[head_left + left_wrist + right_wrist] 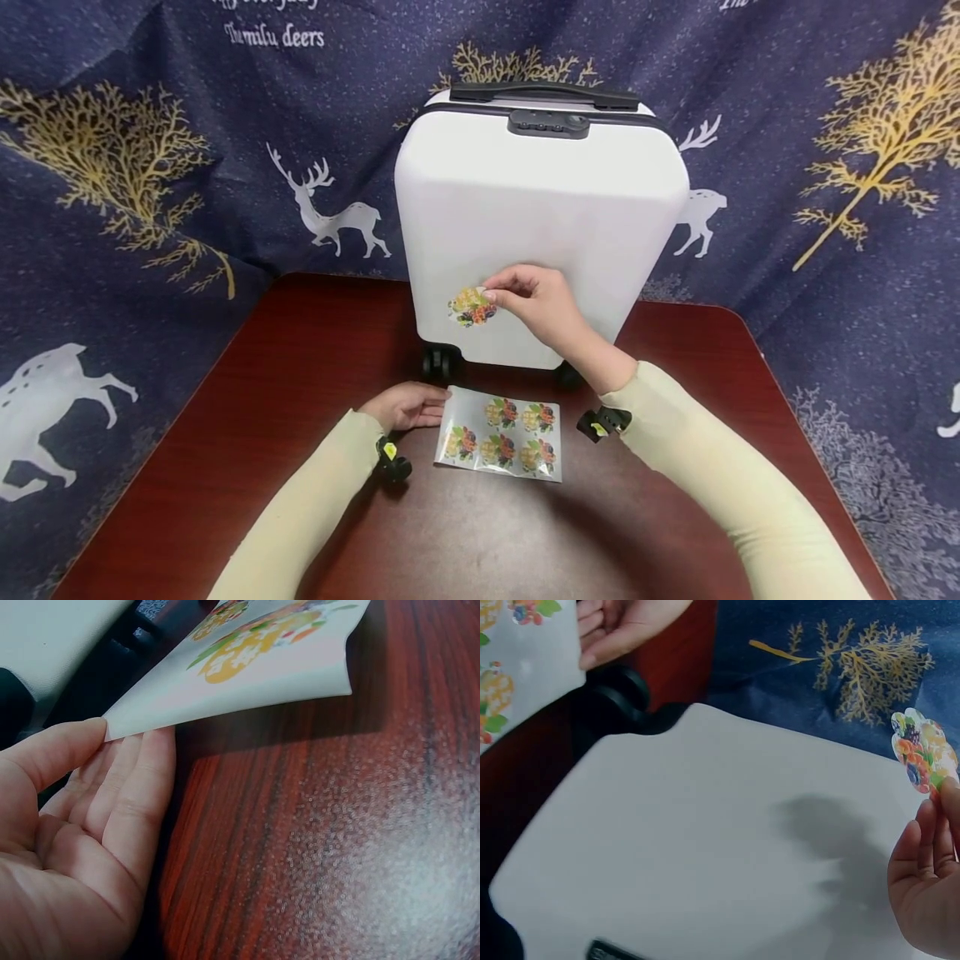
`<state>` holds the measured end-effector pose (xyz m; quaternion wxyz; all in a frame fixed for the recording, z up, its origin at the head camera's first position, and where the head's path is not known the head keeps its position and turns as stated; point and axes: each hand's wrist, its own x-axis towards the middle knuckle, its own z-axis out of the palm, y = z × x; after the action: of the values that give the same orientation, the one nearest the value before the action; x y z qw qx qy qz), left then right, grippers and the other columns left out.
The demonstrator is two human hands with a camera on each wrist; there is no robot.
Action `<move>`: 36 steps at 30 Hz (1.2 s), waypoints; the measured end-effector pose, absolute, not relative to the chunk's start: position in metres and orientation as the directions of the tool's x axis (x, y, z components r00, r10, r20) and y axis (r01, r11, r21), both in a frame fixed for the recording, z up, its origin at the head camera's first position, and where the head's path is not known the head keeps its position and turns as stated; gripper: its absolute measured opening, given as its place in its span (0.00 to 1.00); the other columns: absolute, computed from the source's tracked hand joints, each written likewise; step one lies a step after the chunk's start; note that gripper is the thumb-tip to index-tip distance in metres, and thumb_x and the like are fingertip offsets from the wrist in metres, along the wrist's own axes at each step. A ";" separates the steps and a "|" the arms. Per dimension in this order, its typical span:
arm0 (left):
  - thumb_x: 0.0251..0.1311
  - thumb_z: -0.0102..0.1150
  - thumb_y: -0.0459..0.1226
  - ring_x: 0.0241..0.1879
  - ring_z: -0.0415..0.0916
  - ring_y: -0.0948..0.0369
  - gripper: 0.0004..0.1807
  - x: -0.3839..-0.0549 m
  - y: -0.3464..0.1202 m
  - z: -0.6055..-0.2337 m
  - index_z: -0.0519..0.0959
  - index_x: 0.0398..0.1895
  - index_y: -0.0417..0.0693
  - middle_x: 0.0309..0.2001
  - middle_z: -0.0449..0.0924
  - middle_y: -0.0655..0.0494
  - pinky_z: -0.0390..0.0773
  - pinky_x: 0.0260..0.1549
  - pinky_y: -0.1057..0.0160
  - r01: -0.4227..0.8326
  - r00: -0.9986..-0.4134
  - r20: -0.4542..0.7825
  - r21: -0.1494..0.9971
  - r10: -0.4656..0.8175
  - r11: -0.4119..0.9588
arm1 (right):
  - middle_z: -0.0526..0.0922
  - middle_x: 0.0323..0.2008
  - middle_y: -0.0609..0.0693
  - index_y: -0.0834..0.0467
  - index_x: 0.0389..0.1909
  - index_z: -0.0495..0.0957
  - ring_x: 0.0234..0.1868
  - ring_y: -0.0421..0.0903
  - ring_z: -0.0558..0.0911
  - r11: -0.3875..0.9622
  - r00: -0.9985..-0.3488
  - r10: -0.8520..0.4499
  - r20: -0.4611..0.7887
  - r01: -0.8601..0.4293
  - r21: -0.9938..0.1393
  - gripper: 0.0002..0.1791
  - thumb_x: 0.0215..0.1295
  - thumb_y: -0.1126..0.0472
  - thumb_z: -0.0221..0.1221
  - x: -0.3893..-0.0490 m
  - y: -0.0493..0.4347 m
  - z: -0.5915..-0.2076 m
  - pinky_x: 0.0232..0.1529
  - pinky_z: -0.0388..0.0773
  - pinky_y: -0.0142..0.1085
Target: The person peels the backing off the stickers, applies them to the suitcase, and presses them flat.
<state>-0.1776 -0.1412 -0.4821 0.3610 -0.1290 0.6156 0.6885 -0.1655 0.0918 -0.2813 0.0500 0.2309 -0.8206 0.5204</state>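
Between thumb and fingertips my right hand [542,305] pinches a scalloped fruit sticker [472,307] by its edge. In the right wrist view the sticker [924,752] stands off the white suitcase [705,825], whose surface carries the hand's shadow. The suitcase [540,225] stands upright on the table, its black handle on top. My left hand [407,406] pinches the upper left corner of a sticker sheet [468,408], with thumb above and fingers below in the left wrist view. Several fruit stickers remain on the sheet [300,686], which is tilted up off the table there.
A dark red wooden table [300,350] lies under everything. Behind and around it hangs a blue cloth [247,200] with white deer and gold trees. The suitcase rests on black wheels [438,362]. Each wrist wears a black camera strap.
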 end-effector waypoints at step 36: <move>0.77 0.48 0.31 0.35 0.85 0.65 0.06 -0.178 -0.143 -0.485 0.76 0.43 0.42 0.31 0.86 0.57 0.89 0.42 0.68 -0.642 -0.709 -0.603 0.767 0.365 0.022 | 0.90 0.38 0.62 0.64 0.43 0.86 0.32 0.36 0.83 0.378 -0.917 -0.202 0.344 -0.397 -0.836 0.09 0.69 0.62 0.64 -0.175 0.071 -0.230 0.34 0.78 0.26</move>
<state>-0.1776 -0.1428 -0.4847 0.3646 -0.1124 0.6147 0.6904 -0.1752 0.0707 -0.2303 0.0923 0.1813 -0.8251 0.5271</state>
